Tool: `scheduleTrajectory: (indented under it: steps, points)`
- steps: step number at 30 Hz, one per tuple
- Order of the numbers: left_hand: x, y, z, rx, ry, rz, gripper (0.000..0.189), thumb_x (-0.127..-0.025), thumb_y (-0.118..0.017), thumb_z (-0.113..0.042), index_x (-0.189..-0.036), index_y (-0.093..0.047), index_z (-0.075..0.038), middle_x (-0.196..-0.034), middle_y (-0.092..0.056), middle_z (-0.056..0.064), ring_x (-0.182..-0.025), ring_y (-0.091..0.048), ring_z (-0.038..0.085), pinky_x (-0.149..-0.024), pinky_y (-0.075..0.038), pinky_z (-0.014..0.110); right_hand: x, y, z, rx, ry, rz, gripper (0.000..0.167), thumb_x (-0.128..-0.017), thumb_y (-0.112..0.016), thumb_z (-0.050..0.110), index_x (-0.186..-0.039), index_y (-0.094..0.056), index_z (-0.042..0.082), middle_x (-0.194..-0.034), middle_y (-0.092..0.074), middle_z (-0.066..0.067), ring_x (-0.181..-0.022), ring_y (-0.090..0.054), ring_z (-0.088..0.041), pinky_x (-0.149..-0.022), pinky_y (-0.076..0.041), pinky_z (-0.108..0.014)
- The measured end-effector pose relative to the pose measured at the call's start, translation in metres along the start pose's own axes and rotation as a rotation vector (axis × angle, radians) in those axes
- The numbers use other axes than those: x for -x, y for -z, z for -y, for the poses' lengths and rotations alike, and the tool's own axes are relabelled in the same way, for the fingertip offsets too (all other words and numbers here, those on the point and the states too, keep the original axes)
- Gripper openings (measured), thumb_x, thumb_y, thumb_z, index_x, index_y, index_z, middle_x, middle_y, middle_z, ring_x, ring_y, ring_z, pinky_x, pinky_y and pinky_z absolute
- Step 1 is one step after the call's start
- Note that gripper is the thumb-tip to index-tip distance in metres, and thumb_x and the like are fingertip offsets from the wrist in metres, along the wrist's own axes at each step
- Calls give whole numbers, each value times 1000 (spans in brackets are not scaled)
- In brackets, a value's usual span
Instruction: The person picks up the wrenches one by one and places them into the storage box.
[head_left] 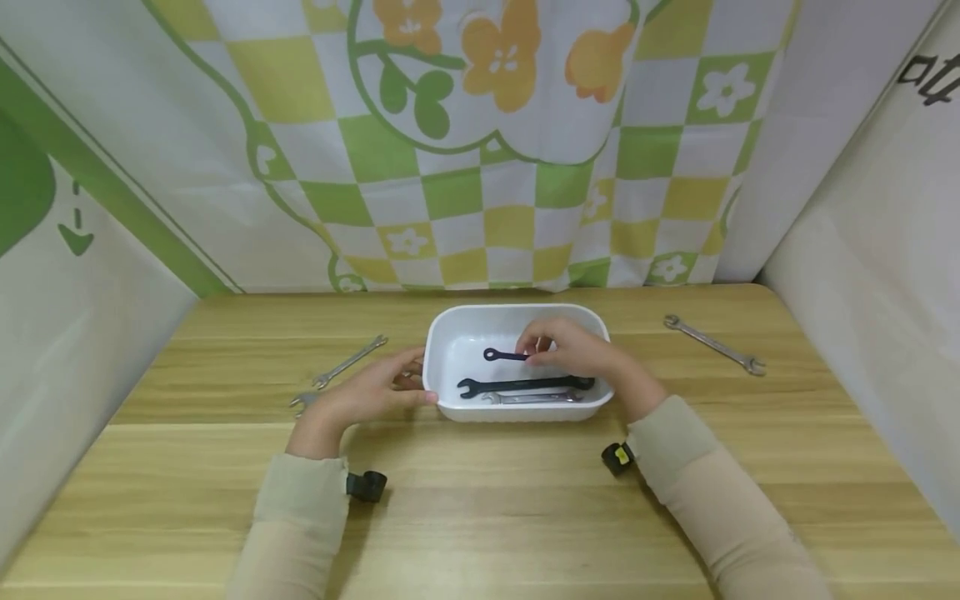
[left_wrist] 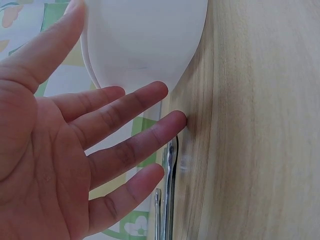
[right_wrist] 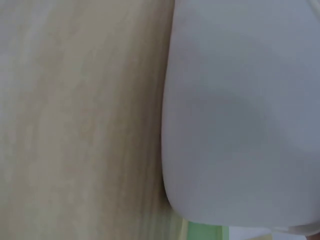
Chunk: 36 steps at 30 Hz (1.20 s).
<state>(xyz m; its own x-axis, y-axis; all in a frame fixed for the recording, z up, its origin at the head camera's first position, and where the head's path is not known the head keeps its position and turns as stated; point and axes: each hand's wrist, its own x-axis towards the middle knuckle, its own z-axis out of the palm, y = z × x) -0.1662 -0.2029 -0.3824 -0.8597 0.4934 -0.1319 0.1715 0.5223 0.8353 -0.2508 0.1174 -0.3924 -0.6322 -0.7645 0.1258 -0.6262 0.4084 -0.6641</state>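
Observation:
A white basin (head_left: 517,413) stands on the wooden table with several wrenches in it. Inside the basin, my right hand (head_left: 573,346) pinches a small dark wrench (head_left: 501,355) near one end, its ring end pointing left. Below it in the head view lie a larger black wrench (head_left: 525,385) and a silver wrench (head_left: 532,398). My left hand (head_left: 375,387) is at the basin's left side, thumb at the rim. In the left wrist view its fingers (left_wrist: 125,155) are spread and nearly straight. The right wrist view shows only the basin's outer wall (right_wrist: 240,115) beside the table.
Left of the basin lie a silver wrench (head_left: 349,362) and another wrench (head_left: 302,401) partly hidden by the left hand. A silver double-ended wrench (head_left: 714,344) lies at the right on the table (head_left: 480,517). A checkered cloth (head_left: 487,192) hangs behind the table.

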Motion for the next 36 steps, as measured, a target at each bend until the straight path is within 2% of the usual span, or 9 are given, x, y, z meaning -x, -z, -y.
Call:
scheduleTrajectory:
  steps: [6,14,36]
  points:
    - [0,-1,-1,9,7,3,72,-94,-70,-25,-152,-34,-5,-133,-60,22,-125,-56,39,-101,-50,52,-3,-3,-2,-14,-37,42,10,-89,-69,1,-97,-71,6,-88,-66,-5,-86,-64,-18,-81,-55,-32]
    - [-1,-3,1,34,-23,7,69,-93,-71,-22,-150,-38,-3,-131,-61,21,-122,-58,40,-98,-53,47,-2,-3,-5,-9,-82,103,9,-87,-70,1,-94,-71,7,-82,-64,-2,-81,-62,-13,-77,-52,-27]
    - [1,-1,-3,10,-22,4,67,-93,-71,-23,-149,-40,-4,-131,-61,21,-124,-57,40,-99,-51,50,-1,-4,-1,63,-101,151,12,-87,-67,-2,-95,-73,5,-83,-66,-4,-81,-58,-12,-82,-51,-30]
